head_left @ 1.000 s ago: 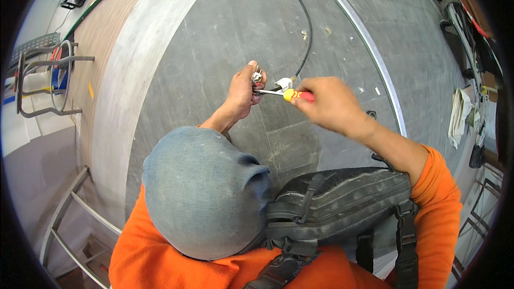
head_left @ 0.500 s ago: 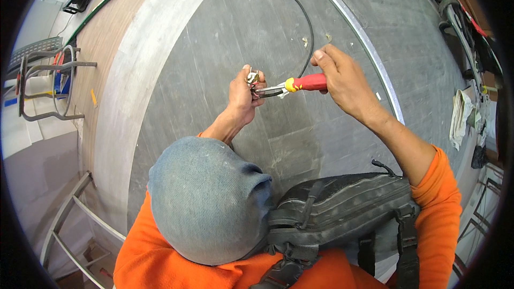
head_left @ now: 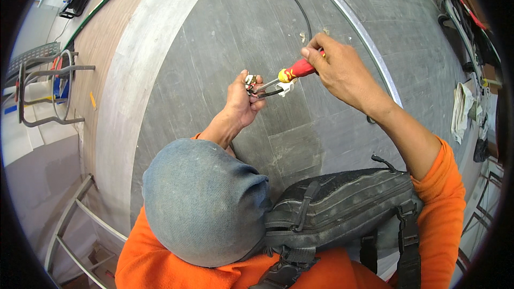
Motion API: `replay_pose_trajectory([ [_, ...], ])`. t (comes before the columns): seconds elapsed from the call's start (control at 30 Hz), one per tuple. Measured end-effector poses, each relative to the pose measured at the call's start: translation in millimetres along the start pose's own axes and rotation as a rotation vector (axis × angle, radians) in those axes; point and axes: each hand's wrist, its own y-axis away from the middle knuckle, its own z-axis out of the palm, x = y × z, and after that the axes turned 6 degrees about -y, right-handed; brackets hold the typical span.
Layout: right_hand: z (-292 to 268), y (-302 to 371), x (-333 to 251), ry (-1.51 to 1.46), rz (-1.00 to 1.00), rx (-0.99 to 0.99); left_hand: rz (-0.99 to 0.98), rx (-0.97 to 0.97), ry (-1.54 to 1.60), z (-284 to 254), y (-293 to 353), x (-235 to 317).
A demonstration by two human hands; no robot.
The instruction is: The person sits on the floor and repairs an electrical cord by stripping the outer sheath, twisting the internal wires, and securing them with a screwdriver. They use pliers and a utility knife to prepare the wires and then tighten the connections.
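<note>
My left hand (head_left: 239, 105) is closed around a small white electrical fitting (head_left: 249, 79) with metal parts and thin wires, perhaps an opened plug. From it a black cable (head_left: 273, 93) runs through a loose white plastic cover (head_left: 288, 86). My right hand (head_left: 347, 72) grips the end of a screwdriver (head_left: 299, 69) with a red and yellow handle. The screwdriver slants down toward the left, and its shaft reaches the fitting between my left fingers. Where exactly the tip sits is too small to make out.
Below my hands are my denim-covered knee (head_left: 203, 203) and a black bag (head_left: 342, 198). A pale metal strip (head_left: 357, 28) lies on the grey plank floor (head_left: 214, 37). At the left stand a bent metal frame (head_left: 56, 68) and a black cable reel (head_left: 76, 2). A white cloth (head_left: 461, 111) hangs at the right.
My right hand has moved farther away and curled more around the screwdriver's end. The handle has tilted up, so the shaft slopes more steeply. My left hand keeps its hold.
</note>
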Motion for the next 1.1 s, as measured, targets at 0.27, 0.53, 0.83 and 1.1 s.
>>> replay_pose_trajectory([
  [0.27,-9,6,4,-0.141,-0.087,-0.126,0.017,0.048,-0.029,4,-1,-2],
  [0.53,-2,2,16,-0.28,-0.228,-0.09,0.004,0.022,-0.044,4,1,-2],
  [0.83,6,-8,29,-0.205,-0.275,-0.007,-0.063,-0.017,-0.072,0,1,-5],
  [1.1,0,-7,9,0.132,0.001,-0.105,-0.079,0.026,-0.09,-4,0,-3],
])
